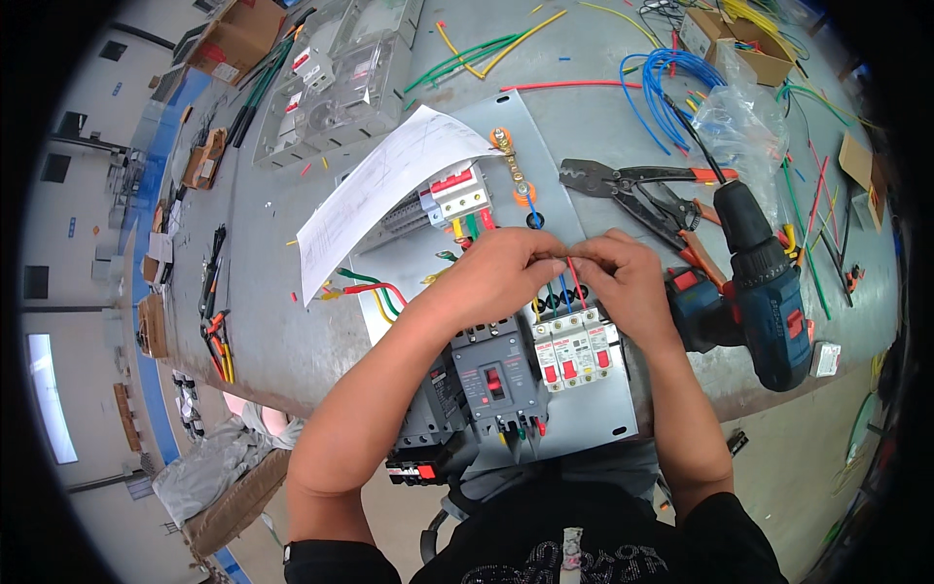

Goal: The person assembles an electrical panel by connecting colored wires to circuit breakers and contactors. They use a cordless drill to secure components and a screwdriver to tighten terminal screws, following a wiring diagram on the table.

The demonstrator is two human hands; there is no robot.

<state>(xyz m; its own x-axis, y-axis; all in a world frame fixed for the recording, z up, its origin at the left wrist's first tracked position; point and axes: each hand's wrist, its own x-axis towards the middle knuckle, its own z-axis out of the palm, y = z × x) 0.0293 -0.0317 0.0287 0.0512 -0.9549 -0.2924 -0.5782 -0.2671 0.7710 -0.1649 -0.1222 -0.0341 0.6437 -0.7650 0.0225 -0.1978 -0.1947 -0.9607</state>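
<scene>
Both hands meet over the metal mounting plate (605,414). My left hand (511,268) is closed, thumb and forefinger pinched at the upper end of a red wire (576,282). Opposite it, my right hand (623,282) pinches the same wire, fingertips almost touching the left ones. The wire rises from a row of small white circuit breakers (574,350) with red switches. Yellow, green and blue wires stand beside it at the breakers' tops. Left of the row sits a larger grey moulded-case breaker (494,380). A white breaker (457,195) lies farther up, partly under a paper sheet (389,190).
A cordless drill (764,292) lies right of the plate, close to my right forearm. Crimping pliers (642,190) rest above it. Farther back are a blue wire coil (671,83), a cardboard box (744,54) and a clear meter box (341,88). Cutters (216,336) lie left.
</scene>
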